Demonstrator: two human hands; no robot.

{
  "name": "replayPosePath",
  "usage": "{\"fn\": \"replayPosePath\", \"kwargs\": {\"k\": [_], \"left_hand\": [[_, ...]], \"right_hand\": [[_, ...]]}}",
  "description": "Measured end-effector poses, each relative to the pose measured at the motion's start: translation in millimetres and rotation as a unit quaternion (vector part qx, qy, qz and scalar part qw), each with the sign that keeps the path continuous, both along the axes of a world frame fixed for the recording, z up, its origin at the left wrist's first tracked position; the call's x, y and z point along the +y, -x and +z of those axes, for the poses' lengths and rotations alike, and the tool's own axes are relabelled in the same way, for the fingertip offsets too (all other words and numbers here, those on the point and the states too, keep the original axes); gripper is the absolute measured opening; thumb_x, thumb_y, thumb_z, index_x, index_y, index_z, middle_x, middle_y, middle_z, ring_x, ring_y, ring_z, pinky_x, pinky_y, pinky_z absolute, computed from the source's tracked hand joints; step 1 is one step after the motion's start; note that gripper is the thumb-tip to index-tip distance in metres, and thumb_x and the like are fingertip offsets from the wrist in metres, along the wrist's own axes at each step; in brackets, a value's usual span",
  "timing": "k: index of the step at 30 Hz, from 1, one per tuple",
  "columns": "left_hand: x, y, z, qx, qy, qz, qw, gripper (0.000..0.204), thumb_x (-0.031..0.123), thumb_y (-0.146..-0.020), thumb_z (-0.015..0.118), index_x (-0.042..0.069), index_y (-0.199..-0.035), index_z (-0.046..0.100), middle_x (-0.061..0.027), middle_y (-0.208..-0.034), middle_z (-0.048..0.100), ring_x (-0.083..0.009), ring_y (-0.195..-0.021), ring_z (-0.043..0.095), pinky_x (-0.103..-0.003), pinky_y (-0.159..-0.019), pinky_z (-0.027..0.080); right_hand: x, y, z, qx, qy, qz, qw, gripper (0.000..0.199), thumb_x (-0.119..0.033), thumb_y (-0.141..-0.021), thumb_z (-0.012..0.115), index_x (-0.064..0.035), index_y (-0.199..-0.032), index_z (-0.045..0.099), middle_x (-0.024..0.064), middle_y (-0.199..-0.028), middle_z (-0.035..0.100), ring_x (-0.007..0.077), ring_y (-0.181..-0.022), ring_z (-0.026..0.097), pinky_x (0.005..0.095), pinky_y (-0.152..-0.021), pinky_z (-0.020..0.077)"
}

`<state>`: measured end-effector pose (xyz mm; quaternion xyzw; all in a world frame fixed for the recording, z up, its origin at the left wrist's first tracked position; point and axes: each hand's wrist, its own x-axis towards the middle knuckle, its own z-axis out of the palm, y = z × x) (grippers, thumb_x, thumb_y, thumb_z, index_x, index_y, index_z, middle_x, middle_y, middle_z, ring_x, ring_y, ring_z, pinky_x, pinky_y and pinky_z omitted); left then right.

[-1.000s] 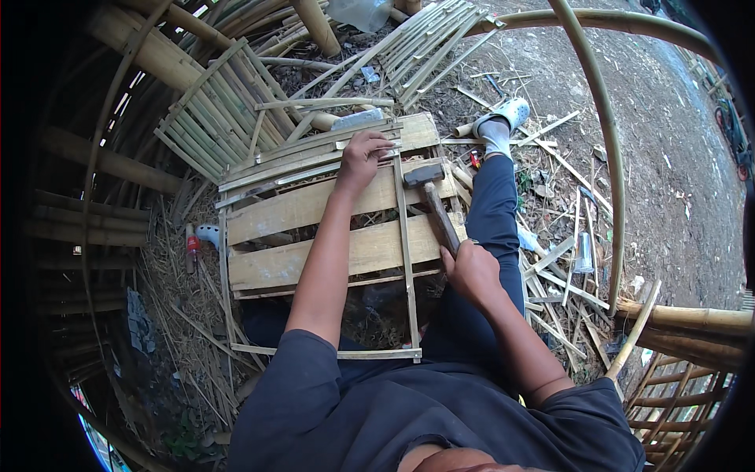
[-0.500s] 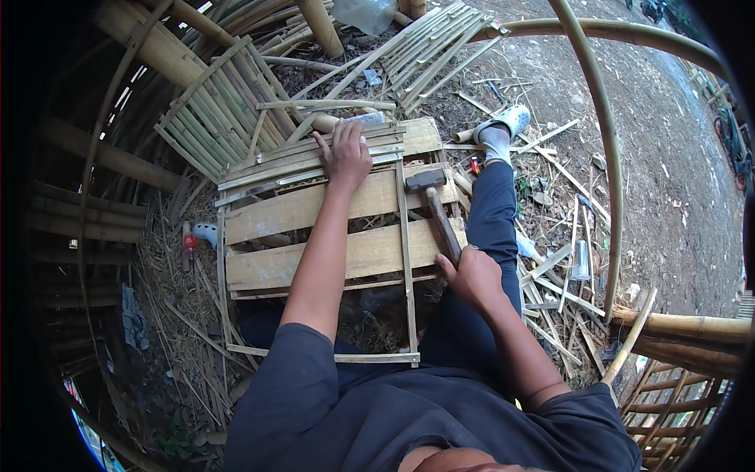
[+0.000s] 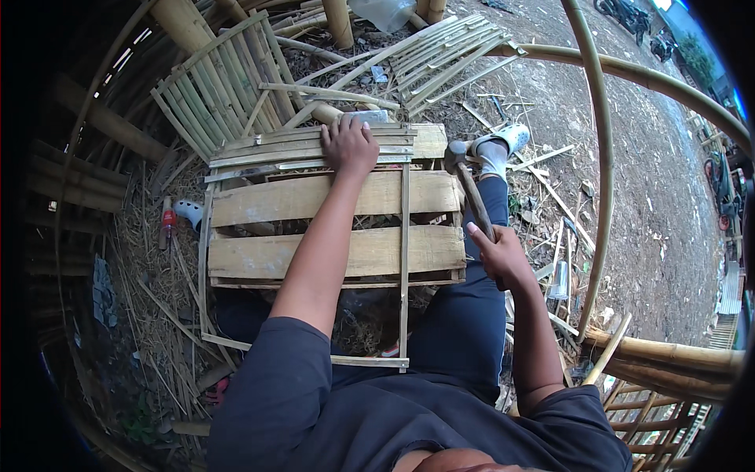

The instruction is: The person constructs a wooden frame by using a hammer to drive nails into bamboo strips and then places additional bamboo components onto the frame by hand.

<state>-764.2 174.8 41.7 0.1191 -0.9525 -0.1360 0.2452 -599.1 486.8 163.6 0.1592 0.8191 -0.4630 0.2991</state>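
My right hand [image 3: 503, 256] is closed round the wooden handle of a hammer [image 3: 476, 200]. Its metal head is raised beyond the right side of a low slatted wooden bench [image 3: 338, 193]. A light frame of thin bamboo strips [image 3: 404, 267] lies over the bench. Several narrow bamboo slats [image 3: 275, 149] run side by side across the frame's far end. My left hand [image 3: 350, 147] presses on these slats near their middle, its fingers bent over their far edge. What lies beneath those fingers is hidden.
A finished-looking slatted bamboo panel [image 3: 224, 86] leans at the far left; another slatted panel [image 3: 444, 59] lies beyond the bench. Offcuts [image 3: 550, 185] litter the ground to the right. A curved bamboo pole [image 3: 602, 157] rises there. A bottle with a red label [image 3: 167, 220] is at left.
The hammer has swung up and to the right, away from the frame's right strip. My left hand stays on the slats, its fingers drawn closer together. The whole view has shifted slightly.
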Motion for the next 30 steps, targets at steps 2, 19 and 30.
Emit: {"fn": "replayPosePath", "kwargs": {"k": [2, 19, 30], "left_hand": [[-2.4, -2.6, 1.6, 0.007, 0.01, 0.005, 1.0, 0.036, 0.032, -0.101, 0.05, 0.009, -0.122, 0.068, -0.013, -0.135, 0.063, -0.0314, -0.137, 0.05, -0.051, -0.124, 0.023], [-2.0, -9.6, 16.7, -0.012, 0.015, 0.003, 1.0, 0.033, 0.029, -0.1, 0.052, 0.009, -0.117, 0.072, -0.0113, -0.128, 0.067, -0.03, -0.13, 0.055, -0.05, -0.117, 0.031], [-2.0, -9.1, 11.2, -0.007, 0.002, 0.002, 1.0, 0.031, 0.028, -0.099, 0.053, 0.008, -0.114, 0.072, -0.0098, -0.121, 0.067, -0.029, -0.127, 0.055, -0.049, -0.116, 0.032]], "right_hand": [[2.9, 10.0, -17.6, 0.064, 0.036, -0.017, 0.997, 0.044, -0.038, -0.104, 0.062, 0.0021, -0.086, 0.062, 0.0011, -0.058, 0.049, 0.0117, -0.054, 0.05, 0.0339, -0.054, 0.0425], [-17.6, 51.7, -31.3, 0.319, -0.072, 0.226, 0.917, 0.035, -0.026, -0.101, 0.068, 0.0046, -0.087, 0.06, 0.0252, -0.064, 0.056, 0.0399, -0.056, 0.056, 0.0472, -0.057, 0.0427], [5.6, 76.6, -48.9, 0.351, -0.033, 0.146, 0.924, 0.03, -0.028, -0.102, 0.067, -0.0009, -0.09, 0.062, 0.0061, -0.065, 0.057, 0.0126, -0.059, 0.055, 0.0321, -0.055, 0.0434]]}}
